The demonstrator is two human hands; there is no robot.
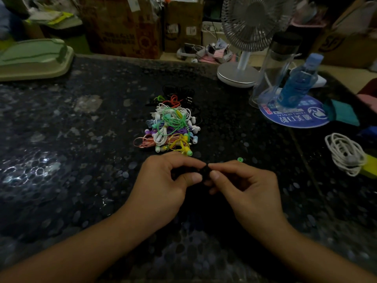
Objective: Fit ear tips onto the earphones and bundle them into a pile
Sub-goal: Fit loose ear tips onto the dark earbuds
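Small black earphone piece [205, 172] held low over the dark speckled table [81, 180], between both hands; too dark to tell earbud from tip. Left hand [163, 184] pinches it from the left, thumb and forefinger pressed together on it, other fingers curled under. Right hand [244, 186] pinches it from the right with thumb and forefinger tips, remaining fingers loosely curled beneath.

Loose green ear tip [240, 159] lies on the table just beyond the right hand's knuckles. Pile of coloured earphones [171, 127] sits farther out, centre of table: white, green, purple, yellow, pink, orange cords tangled together, black ones at its far end.

To the right: coiled white cable [344, 154], blue round mat [293, 117] bearing a blue bottle [295, 84], white desk fan [244, 37]. Far left: green tray [34, 58].
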